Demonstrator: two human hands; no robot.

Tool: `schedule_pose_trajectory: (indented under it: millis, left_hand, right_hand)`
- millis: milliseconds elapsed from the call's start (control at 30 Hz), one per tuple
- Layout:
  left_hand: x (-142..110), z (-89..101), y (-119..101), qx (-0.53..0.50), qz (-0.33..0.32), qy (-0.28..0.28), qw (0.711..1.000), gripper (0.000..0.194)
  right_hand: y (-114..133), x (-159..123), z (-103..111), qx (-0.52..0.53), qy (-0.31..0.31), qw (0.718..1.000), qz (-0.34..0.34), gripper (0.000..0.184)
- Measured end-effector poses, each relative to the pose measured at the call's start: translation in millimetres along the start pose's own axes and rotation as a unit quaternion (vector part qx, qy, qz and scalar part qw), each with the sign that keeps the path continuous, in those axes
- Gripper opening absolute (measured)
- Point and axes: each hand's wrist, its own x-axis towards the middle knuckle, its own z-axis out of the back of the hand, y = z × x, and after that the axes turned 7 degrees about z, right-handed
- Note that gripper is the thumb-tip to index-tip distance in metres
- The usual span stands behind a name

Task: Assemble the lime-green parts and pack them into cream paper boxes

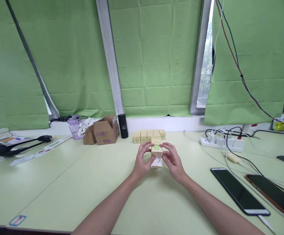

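A small tan carton (156,152) with a green label is held up in front of me, a white-lined flap sticking out at its lower end. My left hand (143,160) grips its left side, the thumb low and the fingertips near the top. On the opposite side my right hand (173,161) is closed around it with curled fingers, the index fingertip by the label. What lies inside the carton is hidden. Just beyond my hands stands a row of several similar small boxes (144,136) with green labels.
Brown cardboard boxes (106,133), a black bottle (123,126) and a purple bottle (74,128) stand at the back left. To the right lie a white power strip (221,143), cables, a phone (238,191) and another phone (276,195). A black headset-like object (17,147) is far left.
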Motion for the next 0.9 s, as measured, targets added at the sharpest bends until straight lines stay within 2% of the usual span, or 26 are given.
schedule_pose_trajectory:
  millis: [900]
  left_hand:
    - [-3.6, -7.4, -1.7, 0.026, 0.04, -0.031, 0.998, 0.032]
  right_hand:
    - [-3.1, 1.5, -6.0, 0.007, -0.045, 0.998, -0.04, 0.035]
